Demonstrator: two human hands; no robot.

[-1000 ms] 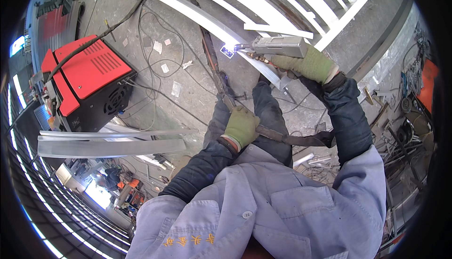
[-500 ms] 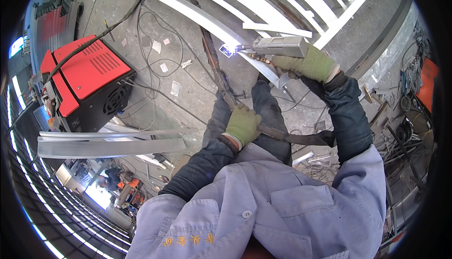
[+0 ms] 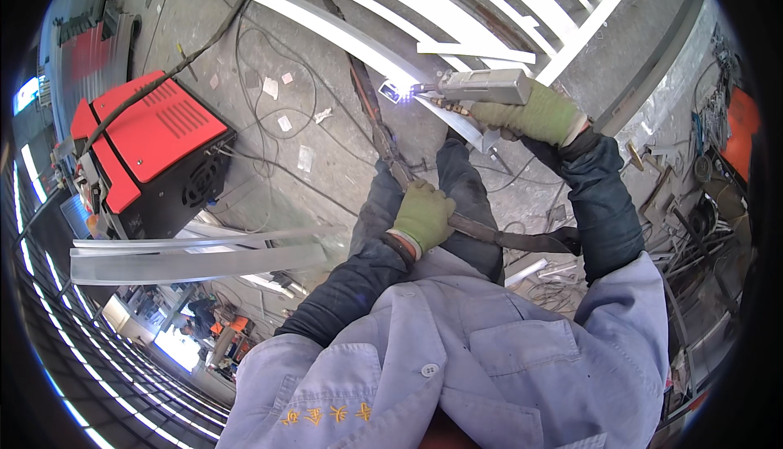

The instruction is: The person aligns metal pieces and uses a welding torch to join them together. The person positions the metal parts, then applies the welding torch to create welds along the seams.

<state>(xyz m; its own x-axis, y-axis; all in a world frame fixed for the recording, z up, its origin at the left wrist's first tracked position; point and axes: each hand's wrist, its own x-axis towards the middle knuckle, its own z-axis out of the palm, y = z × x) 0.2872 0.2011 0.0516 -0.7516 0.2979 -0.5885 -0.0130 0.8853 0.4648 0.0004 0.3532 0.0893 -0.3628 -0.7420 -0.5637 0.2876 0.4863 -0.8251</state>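
My right hand (image 3: 545,113), in a green glove, is closed around a grey handheld welding gun (image 3: 483,85). Its tip meets the end of a long pale metal tube (image 3: 322,31), where a bluish-white arc (image 3: 398,92) glows. The glare hides the exact contact spot. Lower down, in front of my body, my gloved left hand (image 3: 424,216) wraps around a thick dark sheathed cable (image 3: 518,240). This cable runs from the floor above, through my grip, toward my right arm. A short angled metal piece (image 3: 466,129) sits just below the gun tip.
A red and black machine (image 3: 163,135) stands at the left with thin cables trailing from it. Pale metal strips (image 3: 204,263) jut in below it. White metal bars (image 3: 522,8) form a frame at the top. Scrap and tools (image 3: 693,221) clutter the right; another person (image 3: 200,318) is far off lower left.
My view has shifted slightly, so the machine and strips appear a little lower and farther right. Both hands keep their grips, and the arc still glows at the tube end.
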